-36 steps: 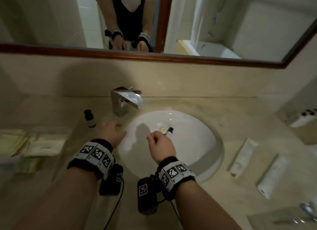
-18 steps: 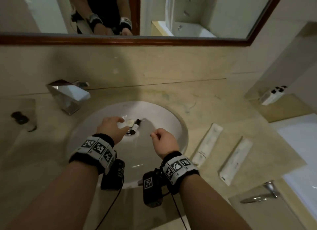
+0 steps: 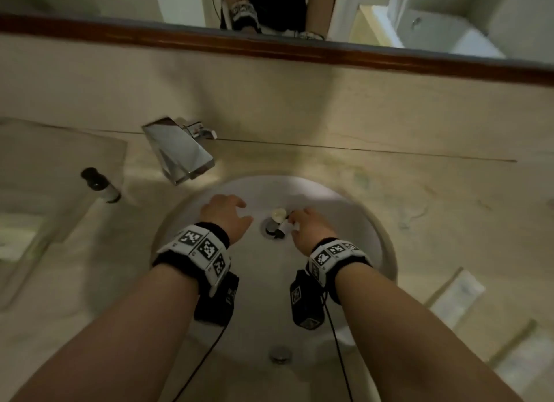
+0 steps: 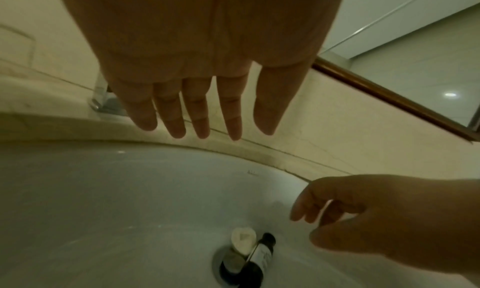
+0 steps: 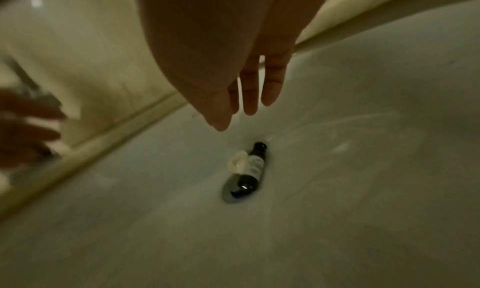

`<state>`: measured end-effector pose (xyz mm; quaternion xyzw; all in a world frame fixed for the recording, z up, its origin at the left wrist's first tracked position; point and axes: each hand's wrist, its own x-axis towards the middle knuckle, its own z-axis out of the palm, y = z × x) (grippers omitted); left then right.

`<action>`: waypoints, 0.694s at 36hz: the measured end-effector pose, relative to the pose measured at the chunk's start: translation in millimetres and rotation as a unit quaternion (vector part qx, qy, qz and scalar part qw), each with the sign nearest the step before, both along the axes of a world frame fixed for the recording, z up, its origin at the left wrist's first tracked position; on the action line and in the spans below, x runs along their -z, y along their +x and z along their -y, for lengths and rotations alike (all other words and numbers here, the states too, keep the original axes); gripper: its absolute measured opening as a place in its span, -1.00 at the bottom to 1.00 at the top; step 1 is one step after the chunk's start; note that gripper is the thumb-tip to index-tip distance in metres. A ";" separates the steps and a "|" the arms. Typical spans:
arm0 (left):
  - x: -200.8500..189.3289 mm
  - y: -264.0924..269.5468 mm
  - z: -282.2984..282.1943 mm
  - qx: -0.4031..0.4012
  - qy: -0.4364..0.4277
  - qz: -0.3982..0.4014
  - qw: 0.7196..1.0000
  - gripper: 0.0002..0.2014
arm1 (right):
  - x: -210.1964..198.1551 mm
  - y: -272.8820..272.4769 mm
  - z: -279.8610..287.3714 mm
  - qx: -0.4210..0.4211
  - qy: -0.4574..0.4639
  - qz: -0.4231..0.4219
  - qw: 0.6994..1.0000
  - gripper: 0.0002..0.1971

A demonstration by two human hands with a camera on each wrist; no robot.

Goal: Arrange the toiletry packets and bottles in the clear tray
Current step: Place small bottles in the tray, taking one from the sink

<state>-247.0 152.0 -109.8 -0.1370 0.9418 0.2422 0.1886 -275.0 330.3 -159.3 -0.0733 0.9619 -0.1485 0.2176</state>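
A small dark bottle (image 3: pixel 281 227) with a white label lies on its side over the drain of the white sink (image 3: pixel 353 228). A cream round piece (image 3: pixel 278 213) rests against it. My right hand (image 3: pixel 308 228) hovers just above the bottle (image 5: pixel 253 166), fingers (image 5: pixel 250 95) straight, holding nothing. My left hand (image 3: pixel 226 214) is open to the left of the drain, its fingers (image 4: pixel 197 118) spread and empty. A second dark bottle (image 3: pixel 100 186) stands on the counter at the left, beside the clear tray (image 3: pixel 69 150), which holds pale packets (image 3: pixel 18 240).
A chrome faucet (image 3: pixel 180 153) overhangs the sink's back left. White packets (image 3: pixel 458 293) and another (image 3: pixel 527 359) lie on the counter at the right. A wood-framed mirror (image 3: pixel 269 46) runs along the wall behind.
My right hand has moved forward over the bottle at the drain. My left hand has drawn back from the bottle to the left. The head view has swung left.
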 end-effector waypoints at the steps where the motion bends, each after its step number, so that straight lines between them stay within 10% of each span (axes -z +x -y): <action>1: 4.9 -4.0 -0.1 0.007 -0.002 0.010 1.000 -0.57 | 7.7 -3.5 1.5 -0.020 0.015 0.001 1.000 -0.66; 8: 39.0 -31.4 -4.2 0.053 0.006 0.099 0.994 -0.58 | 58.3 -22.0 5.0 -0.127 0.097 0.008 0.987 -0.47; 25: 80.8 -47.3 -9.0 0.075 0.020 0.171 0.982 -0.60 | 99.7 -37.4 8.5 -0.068 0.131 -0.040 0.988 -0.62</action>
